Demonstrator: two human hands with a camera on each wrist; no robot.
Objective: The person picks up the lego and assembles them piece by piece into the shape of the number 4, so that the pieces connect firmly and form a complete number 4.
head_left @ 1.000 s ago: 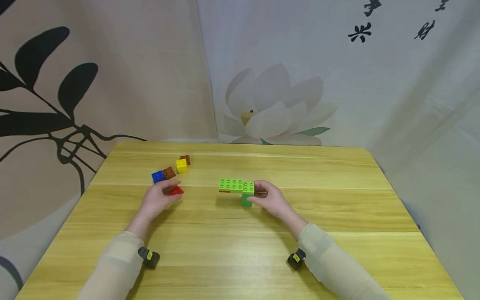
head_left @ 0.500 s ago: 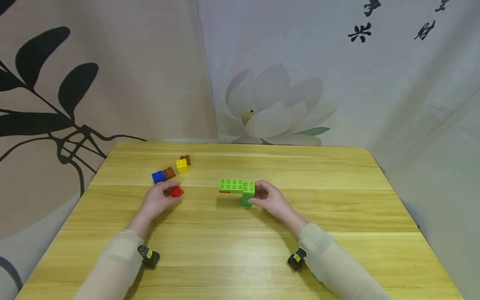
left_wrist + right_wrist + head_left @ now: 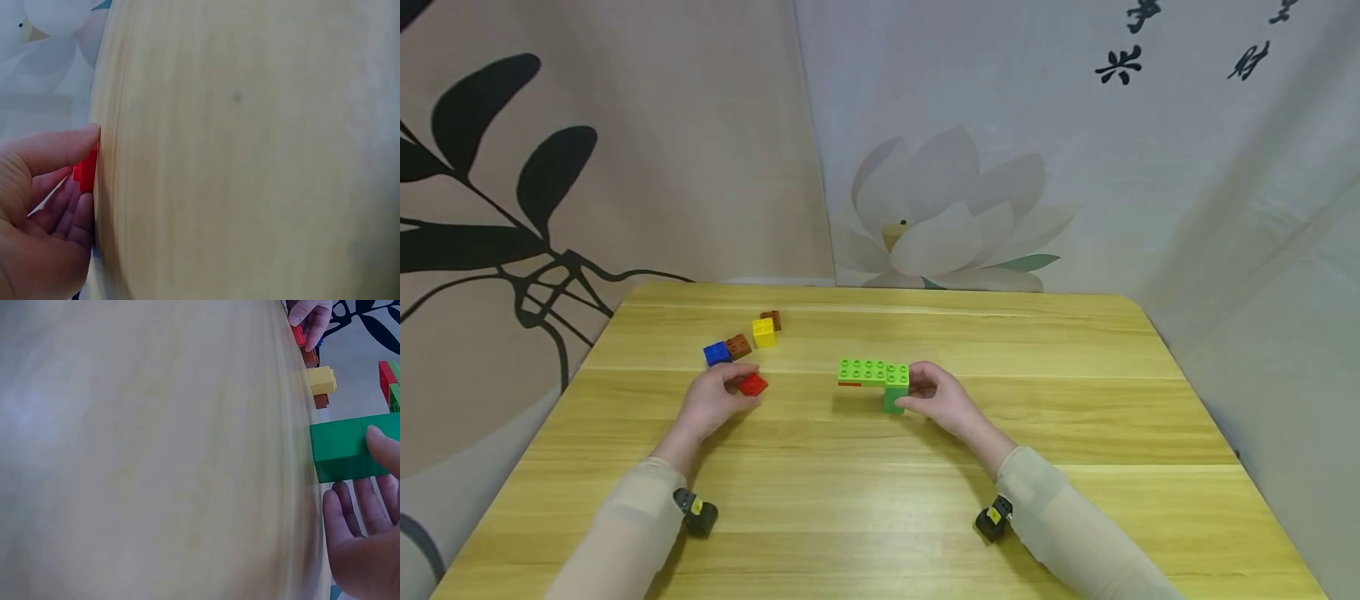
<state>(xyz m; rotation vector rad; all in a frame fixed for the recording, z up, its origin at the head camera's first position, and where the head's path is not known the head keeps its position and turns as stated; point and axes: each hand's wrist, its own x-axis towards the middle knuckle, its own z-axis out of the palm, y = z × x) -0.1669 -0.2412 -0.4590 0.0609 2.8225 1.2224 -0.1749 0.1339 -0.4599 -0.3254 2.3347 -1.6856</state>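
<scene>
My left hand point(image 3: 717, 396) has thumb and fingers around a small red toy building brick point(image 3: 752, 384) on the left of the table. In the left wrist view the same red brick point(image 3: 89, 169) lies between the thumb tip and a fingertip, low at the table. My right hand point(image 3: 942, 400) grips a building-brick structure point(image 3: 874, 372) near the table's middle. Its upright is a stack of dark green bricks point(image 3: 344, 450), with the thumb on one side. Light green studded bricks on top reach left, with a red piece under the far end.
Behind the left hand are a blue brick point(image 3: 717, 353) and a brown brick point(image 3: 738, 346), side by side. Farther back stand a yellow brick point(image 3: 763, 333) and another brown brick point(image 3: 772, 319). A printed cloth point(image 3: 962, 150) hangs behind the wooden table point(image 3: 865, 508).
The left thumb and fingers have drawn in slightly around the red brick, and more of its top shows. The right hand and the green structure have hardly moved.
</scene>
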